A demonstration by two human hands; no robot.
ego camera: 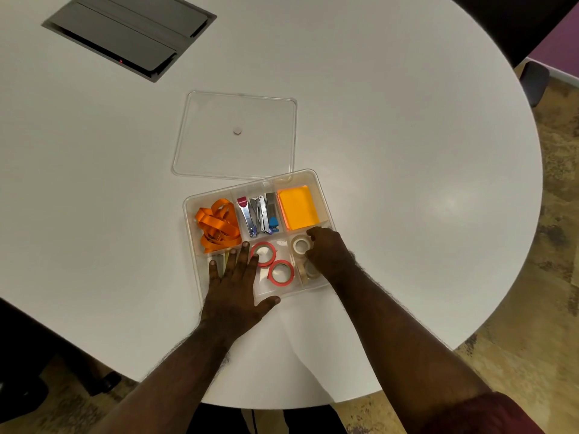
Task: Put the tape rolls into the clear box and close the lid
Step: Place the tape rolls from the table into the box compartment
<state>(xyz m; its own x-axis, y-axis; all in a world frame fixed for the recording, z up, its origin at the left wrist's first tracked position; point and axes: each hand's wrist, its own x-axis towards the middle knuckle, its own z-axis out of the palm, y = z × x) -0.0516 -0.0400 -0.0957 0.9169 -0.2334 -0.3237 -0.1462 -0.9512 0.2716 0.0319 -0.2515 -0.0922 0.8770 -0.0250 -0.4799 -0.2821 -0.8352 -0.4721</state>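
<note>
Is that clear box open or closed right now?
Open. The clear box has no cover; its lid lies flat on the table behind it.

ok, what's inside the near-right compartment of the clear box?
A pale tape roll lies flat at the far end; the right hand covers the middle. Nearer, another pale roll shows partly; more could be hidden underneath.

The flat left hand (232,286) is lying over the near left part of the clear plastic box with little walls inside (316,180), covering that corner. The right hand (329,250) is sitting in the near right part, among the pale see-through tape rolls (300,244). Between the hands, two red-rimmed tape rolls (272,261) are filling the middle space. Just past the fingers, the square clear lid (200,126) is lying flat on the round white table (407,151). Right of the right hand, the table is lying bare.
</note>
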